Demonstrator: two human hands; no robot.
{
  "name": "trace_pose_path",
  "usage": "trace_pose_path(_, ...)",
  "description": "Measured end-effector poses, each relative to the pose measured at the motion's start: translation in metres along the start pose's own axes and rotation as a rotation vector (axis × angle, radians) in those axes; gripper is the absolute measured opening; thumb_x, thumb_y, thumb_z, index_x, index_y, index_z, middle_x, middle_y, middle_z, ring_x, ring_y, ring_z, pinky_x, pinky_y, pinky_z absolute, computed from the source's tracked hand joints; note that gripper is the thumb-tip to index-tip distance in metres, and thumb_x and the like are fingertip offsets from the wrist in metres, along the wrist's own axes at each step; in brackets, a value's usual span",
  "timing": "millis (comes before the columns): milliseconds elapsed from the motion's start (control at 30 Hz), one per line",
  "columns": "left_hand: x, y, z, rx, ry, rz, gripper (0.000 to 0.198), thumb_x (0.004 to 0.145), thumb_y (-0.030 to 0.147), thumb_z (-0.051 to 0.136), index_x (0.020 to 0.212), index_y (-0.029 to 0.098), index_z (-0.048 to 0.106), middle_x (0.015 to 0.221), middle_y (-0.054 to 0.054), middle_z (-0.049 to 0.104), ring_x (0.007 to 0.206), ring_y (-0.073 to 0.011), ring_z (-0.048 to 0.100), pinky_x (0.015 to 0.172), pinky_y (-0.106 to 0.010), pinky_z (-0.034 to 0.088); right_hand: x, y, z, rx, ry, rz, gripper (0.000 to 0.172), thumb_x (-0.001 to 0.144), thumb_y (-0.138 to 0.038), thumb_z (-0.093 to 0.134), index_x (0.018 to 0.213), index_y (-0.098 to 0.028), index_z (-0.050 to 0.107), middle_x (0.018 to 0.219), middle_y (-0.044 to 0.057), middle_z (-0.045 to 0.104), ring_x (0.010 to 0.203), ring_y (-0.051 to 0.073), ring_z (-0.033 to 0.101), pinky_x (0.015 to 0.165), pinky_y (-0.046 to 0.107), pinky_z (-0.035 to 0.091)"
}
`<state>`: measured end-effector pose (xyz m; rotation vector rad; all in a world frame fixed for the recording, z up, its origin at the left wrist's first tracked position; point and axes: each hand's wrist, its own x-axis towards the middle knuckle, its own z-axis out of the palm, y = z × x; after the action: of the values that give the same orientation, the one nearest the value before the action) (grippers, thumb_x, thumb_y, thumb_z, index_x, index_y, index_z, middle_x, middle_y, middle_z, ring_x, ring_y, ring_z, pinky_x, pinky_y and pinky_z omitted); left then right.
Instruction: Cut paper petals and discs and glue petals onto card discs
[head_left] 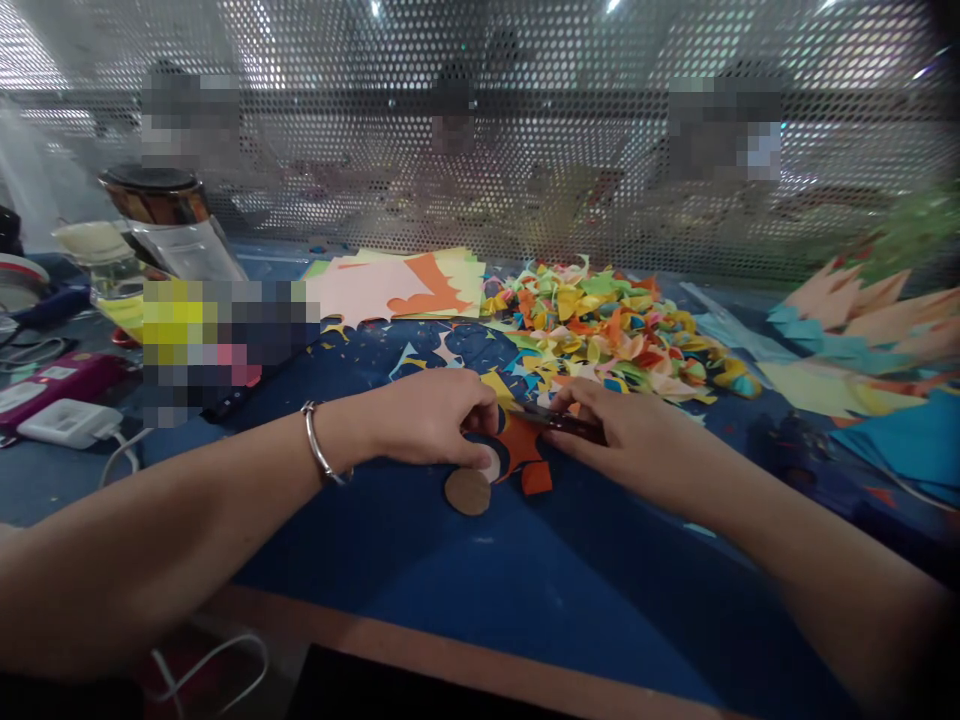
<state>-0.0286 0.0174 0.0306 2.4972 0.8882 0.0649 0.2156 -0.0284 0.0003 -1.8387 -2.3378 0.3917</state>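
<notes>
The left hand (431, 415) pinched the orange paper (517, 445) in its fingers on the bench (450, 580). Over the paper, the right hand (630, 430) wrapped its fingers round a dark tool (566, 422). Holding the paper still seemed wise.

The single head-worn camera looks forward and down from close above the left hand (427, 415) and right hand (630, 435), with a perforated screen (480, 150) beyond them.

The mat (450, 580) is deep blue, flecked with yellow and teal scraps. On it lie an orange cut-out (521, 440), a plain brown disc (467, 491) and a dark tool (562, 422) — behind, a heap (615, 330) of yellow, green, orange and pink. The bracelet (319, 445) is silver; the screen (525, 150) is grey, dotted all over.
</notes>
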Motion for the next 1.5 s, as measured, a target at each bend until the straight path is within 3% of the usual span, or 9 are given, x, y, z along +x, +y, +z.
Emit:
trace_pose_path(233,-0.002,0.009,-0.003,0.053,-0.05,-0.006,0.013,0.083,0.027,0.071,0.088,0.015,0.071,0.091,-0.006,0.071,0.077,-0.016,0.059,0.066,-0.027,0.041,-0.006,-0.007,-0.001,-0.177,0.055,0.025,0.023,0.092,-0.044,0.057,0.1,-0.023,0.061,0.083,0.006,0.073,0.07,0.024,0.066,0.06,0.032,0.037)
trace_pose_path(367,-0.001,0.007,-0.002,-0.031,-0.048,-0.013,0.005,0.082,0.02,0.07,0.082,0.015,0.067,0.08,-0.002,0.069,0.067,-0.0129,0.056,0.063,-0.027,0.038,-0.011,-0.011,-0.003,-0.272,0.059,0.048,0.024,0.092,-0.045,0.056,0.1,-0.024,0.063,0.085,0.007,0.074,0.075,0.028,0.069,0.059,0.032,0.036)
trace_pose_path(500,0.004,0.002,0.002,-0.383,0.109,-0.053,0.01,0.078,0.011,0.071,0.081,0.015,0.063,0.069,0.002,0.064,0.061,-0.01,0.054,0.062,-0.026,0.04,-0.016,-0.012,-0.002,-0.424,0.127,0.045,0.032,0.092,-0.049,0.058,0.108,-0.023,0.066,0.092,0.01,0.077,0.078,0.034,0.072,0.055,0.033,0.032)
trace_pose_path(667,0.011,0.001,0.009,-1.019,0.224,-0.241,0.017,0.077,0.014,0.078,0.089,0.013,0.067,0.077,-0.001,0.068,0.061,-0.0089,0.062,0.058,-0.023,0.045,-0.02,-0.012,-0.002,-0.486,0.355,-0.069,0.033,0.093,-0.052,0.059,0.106,-0.023,0.069,0.091,0.009,0.077,0.071,0.033,0.072,0.05,0.034,0.032)
trace_pose_path(767,0.013,0.003,0.012,-1.159,0.229,-0.305,0.016,0.078,0.014,0.08,0.088,0.012,0.067,0.079,-0.004,0.071,0.062,-0.0089,0.065,0.05,-0.018,0.039,-0.021,-0.015,-0.004,-0.371,0.512,-0.21,0.028,0.093,-0.047,0.062,0.104,-0.022,0.069,0.088,0.006,0.075,0.066,0.028,0.071,0.051,0.034,0.038)
trace_pose_path(833,0.014,0.005,0.015,-1.213,0.241,-0.302,0.015,0.078,0.014,0.081,0.084,0.012,0.067,0.077,-0.004,0.072,0.062,-0.0079,0.065,0.052,-0.018,0.04,-0.021,-0.018,-0.004,-0.281,0.548,-0.322,0.024,0.096,-0.04,0.061,0.108,-0.021,0.069,0.089,0.005,0.075,0.066,0.024,0.07,0.055,0.034,0.044)
trace_pose_path(1033,0.018,0.005,0.026,-1.343,0.216,-0.195,0.025,0.068,0.018,0.091,0.077,0.011,0.069,0.074,-0.002,0.071,0.07,-0.009,0.068,0.078,-0.028,0.055,-0.017,-0.021,-0.002,-0.158,0.498,-0.53,0.021,0.102,-0.024,0.05,0.099,-0.019,0.07,0.095,0.009,0.076,0.076,0.021,0.072,0.063,0.032,0.049)
trace_pose_path(1267,0.018,0.006,0.028,-1.347,0.189,-0.128,0.036,0.064,0.031,0.094,0.083,0.01,0.07,0.079,-0.004,0.074,0.075,-0.0126,0.071,0.08,-0.03,0.055,-0.012,-0.02,-0.004,0.096,0.425,-0.399,0.016,0.097,-0.025,0.056,0.089,-0.02,0.069,0.077,0.003,0.07,0.062,0.015,0.063,0.057,0.026,0.046)
trace_pose_path(1500,0.018,0.008,0.029,-1.187,0.275,-0.076,0.034,0.061,0.029,0.093,0.08,0.013,0.07,0.076,-0.001,0.073,0.072,-0.0094,0.067,0.075,-0.026,0.052,-0.01,-0.021,-0.004,0.198,0.382,-0.297,0.017,0.094,-0.03,0.058,0.084,-0.021,0.068,0.071,0.001,0.067,0.056,0.012,0.058,0.053,0.025,0.044)
